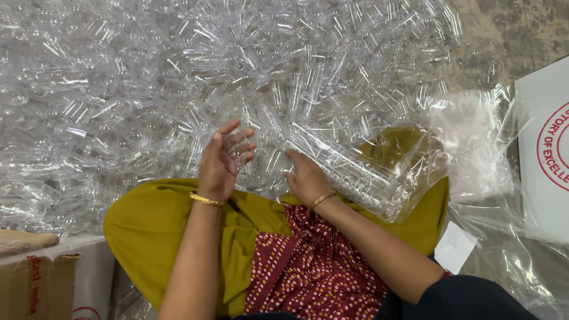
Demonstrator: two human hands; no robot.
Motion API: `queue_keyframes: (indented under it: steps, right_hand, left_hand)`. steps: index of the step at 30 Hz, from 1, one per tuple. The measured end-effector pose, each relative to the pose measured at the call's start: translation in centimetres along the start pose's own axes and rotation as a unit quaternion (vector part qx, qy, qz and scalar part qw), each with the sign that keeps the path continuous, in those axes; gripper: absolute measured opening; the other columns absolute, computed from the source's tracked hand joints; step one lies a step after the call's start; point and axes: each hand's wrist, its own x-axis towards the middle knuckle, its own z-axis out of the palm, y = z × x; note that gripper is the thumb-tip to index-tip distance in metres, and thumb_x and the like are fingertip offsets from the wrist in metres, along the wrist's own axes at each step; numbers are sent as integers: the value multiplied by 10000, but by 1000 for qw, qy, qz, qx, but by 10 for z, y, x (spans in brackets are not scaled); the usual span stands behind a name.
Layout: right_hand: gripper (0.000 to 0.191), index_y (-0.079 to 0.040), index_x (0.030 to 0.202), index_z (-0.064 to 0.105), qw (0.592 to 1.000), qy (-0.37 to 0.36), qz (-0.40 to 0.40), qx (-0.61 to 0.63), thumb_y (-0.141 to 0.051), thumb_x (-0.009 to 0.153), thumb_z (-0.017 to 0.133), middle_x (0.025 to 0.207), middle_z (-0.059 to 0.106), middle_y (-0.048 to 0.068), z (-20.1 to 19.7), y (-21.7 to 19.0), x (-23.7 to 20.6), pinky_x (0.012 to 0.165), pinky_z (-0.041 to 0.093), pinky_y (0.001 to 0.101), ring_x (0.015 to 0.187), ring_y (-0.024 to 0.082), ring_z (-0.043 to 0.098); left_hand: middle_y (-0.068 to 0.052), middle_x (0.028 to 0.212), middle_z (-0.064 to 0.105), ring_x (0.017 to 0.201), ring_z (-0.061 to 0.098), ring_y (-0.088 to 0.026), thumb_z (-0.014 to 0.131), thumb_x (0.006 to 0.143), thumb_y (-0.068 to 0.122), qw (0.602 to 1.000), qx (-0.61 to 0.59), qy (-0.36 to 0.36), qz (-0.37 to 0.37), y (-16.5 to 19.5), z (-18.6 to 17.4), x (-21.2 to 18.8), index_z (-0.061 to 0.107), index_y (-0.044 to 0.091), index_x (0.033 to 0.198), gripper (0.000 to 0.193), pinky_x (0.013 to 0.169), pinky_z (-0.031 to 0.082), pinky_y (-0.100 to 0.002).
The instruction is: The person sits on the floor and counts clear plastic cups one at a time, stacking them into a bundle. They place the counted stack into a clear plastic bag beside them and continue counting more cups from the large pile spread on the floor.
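Mustard-yellow cloth [158, 225] drapes over the person's lap at the near edge of the view, with a maroon dotted garment [317, 272] between the forearms. On the near left stands a brown cardboard box [18, 282]; on the right sit a white printed carton [557, 148] and a small white paper slip [455, 247] on the floor.

Above the lap, the left hand [222, 166] is raised with its grip curled loosely around a small clear plastic bottle [238, 148], fingers half open around it. The right hand [306, 177] rests on the mouth of a clear plastic bag [375, 165] packed with rows of the same bottles, lying across the lap toward the right; whether its grip pinches the film or only presses on it I cannot tell.

Beyond both hands, a great heap of loose clear bottles [173, 57] covers the floor to the far edge, with bare speckled floor [531, 30] at the far right corner.

The bottle is thin, glossy and nearly invisible against the heap. As I judge it, the loose hold could let it slip back into the pile, and the slack bag mouth could spill its rows.
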Motion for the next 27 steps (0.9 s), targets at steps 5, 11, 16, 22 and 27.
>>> queue_keyframes:
  steps: [5,11,16,22,27]
  right_hand:
    - [280,-65,1194,657,971,-153,168,70,-135,923,667,1011,776,95,-9,-11,1,855,605,359,907,210,756]
    - [212,-85,1177,702,986,36,120,109,-160,980,676,1083,772,87,-62,-13,46,906,602,325,982,182,752]
    - [244,-70,1192,700,967,-41,36,250,-124,953,696,1072,754,69,-70,-26,69,912,624,324,977,182,744]
    - [198,-82,1156,711,932,-20,111,345,-87,1028,560,1084,761,55,-43,-13,70,968,640,335,1040,167,758]
    - [261,-92,1135,715,992,-71,-24,100,4,934,578,1201,709,74,-9,9,65,1006,586,376,1124,229,698]
  left_hand:
    - [-101,1218,684,901,664,-161,322,1046,559,995,42,26,-85,-5,2,-1,496,39,1456,685,765,547,-275]
    - [-121,1185,662,737,606,-120,393,1029,592,988,109,15,-112,-8,6,0,517,26,1475,731,591,471,-229]
    - [-95,1245,629,683,601,-112,422,979,599,982,121,-26,-145,-6,17,-5,445,143,1519,707,523,448,-207]
    - [-64,1146,525,756,597,-143,541,988,550,987,142,-13,-78,-4,24,-13,465,107,1474,662,610,484,-260]
    - [-31,1138,567,812,597,-123,416,1010,631,997,78,7,-25,-3,17,-7,470,110,1497,715,662,495,-261]
